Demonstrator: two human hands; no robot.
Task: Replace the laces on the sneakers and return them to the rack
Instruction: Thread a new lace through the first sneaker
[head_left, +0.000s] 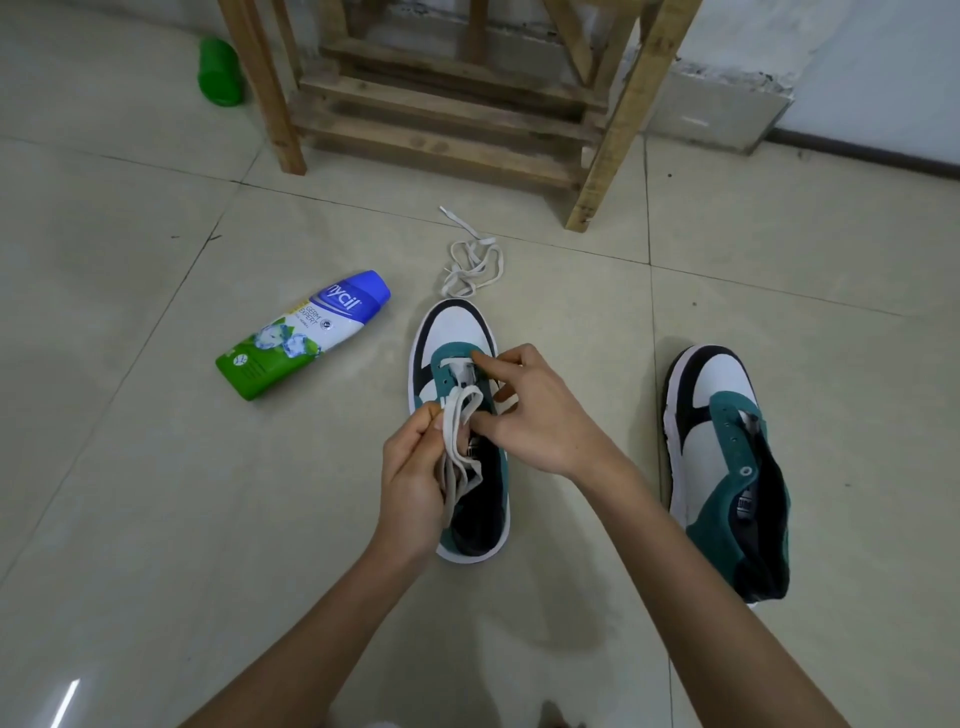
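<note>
A white, teal and black sneaker (457, 332) lies on the tiled floor in the middle, toe pointing away. My left hand (410, 478) grips a bundle of white lace (460, 436) over the shoe's opening. My right hand (540, 410) pinches the lace near the front eyelets. A second sneaker (722, 457) of the same colours lies unlaced to the right. Another loose white lace (472, 260) lies tangled on the floor just beyond the first shoe's toe. The wooden rack (447, 104) stands at the back.
A powder bottle (306, 332) with a blue cap lies on its side left of the shoe. A green bottle (221, 73) stands at the far left by the rack's leg. Behind the rack is a white wall.
</note>
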